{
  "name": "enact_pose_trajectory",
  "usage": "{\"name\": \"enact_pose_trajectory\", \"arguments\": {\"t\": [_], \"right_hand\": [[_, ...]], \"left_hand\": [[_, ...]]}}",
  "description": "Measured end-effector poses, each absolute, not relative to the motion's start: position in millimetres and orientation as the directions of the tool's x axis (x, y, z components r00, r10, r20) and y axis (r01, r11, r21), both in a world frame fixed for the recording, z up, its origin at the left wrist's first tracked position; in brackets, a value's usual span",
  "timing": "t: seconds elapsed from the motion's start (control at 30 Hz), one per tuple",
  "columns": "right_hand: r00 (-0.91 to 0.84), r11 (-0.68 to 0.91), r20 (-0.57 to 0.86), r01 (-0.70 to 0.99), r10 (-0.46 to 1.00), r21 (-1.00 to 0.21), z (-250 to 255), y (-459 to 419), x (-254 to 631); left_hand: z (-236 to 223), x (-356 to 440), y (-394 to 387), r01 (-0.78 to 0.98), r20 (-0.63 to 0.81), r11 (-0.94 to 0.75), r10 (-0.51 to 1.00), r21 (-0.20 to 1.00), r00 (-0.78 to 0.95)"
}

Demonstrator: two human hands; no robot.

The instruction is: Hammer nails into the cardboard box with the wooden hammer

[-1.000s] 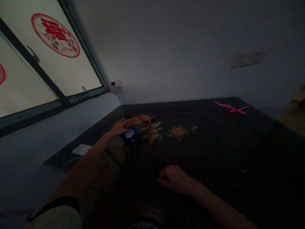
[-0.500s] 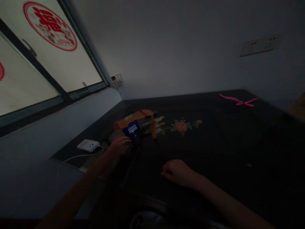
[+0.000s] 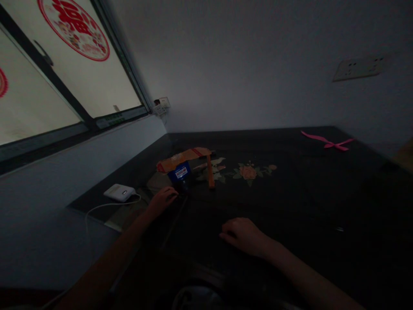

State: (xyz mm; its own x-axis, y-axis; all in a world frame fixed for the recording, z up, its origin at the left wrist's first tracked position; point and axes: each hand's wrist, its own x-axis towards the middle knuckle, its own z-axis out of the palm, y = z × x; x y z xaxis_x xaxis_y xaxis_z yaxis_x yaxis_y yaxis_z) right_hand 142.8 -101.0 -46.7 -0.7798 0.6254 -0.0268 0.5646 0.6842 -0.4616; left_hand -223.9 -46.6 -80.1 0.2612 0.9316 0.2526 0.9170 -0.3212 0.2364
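Observation:
My left hand [image 3: 161, 201] reaches over the left side of the dark table, with fingers extended and slightly apart. Its fingertips are close to a small dark object [image 3: 183, 186]; dim light hides whether they touch. Just beyond is a blue item [image 3: 181, 172] with a white label. An orange, wrapper-like strip [image 3: 183, 158] with red markings lies behind and partly over it, and a narrow orange strip [image 3: 211, 174] is to the right. My right hand [image 3: 240, 232] rests on the near tabletop, its fingers curled in, with nothing visible in them.
A white power-bank-like device [image 3: 119, 192] with a white cable [image 3: 106, 206] lies at the table's left edge. A pink ribbon [image 3: 332, 144] is at the far right. The dark table [image 3: 274, 198] bears a printed flower [image 3: 248, 172]. Wall and window border it.
The view has shifted slightly. My left hand's fingers have lowered and bent a little beside the small dark object. My right hand has stayed in place.

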Motion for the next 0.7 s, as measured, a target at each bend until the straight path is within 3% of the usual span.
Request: {"name": "enact_pose_trajectory", "arguments": {"t": [0.5,0.7], "right_hand": [[-0.781,0.685,-0.048,0.574,0.623,-0.449,-44.6,-102.0,142.7],[-0.777,0.683,-0.041,0.577,0.629,-0.447,-45.3,-102.5,143.6]], "left_hand": [[-93.6,-227.6,-49.2,0.915,0.414,-0.370,0.867,0.163,0.277],[-91.9,-227.6,-60.5,0.916,0.378,-0.359,0.885,0.178,0.273]]}}
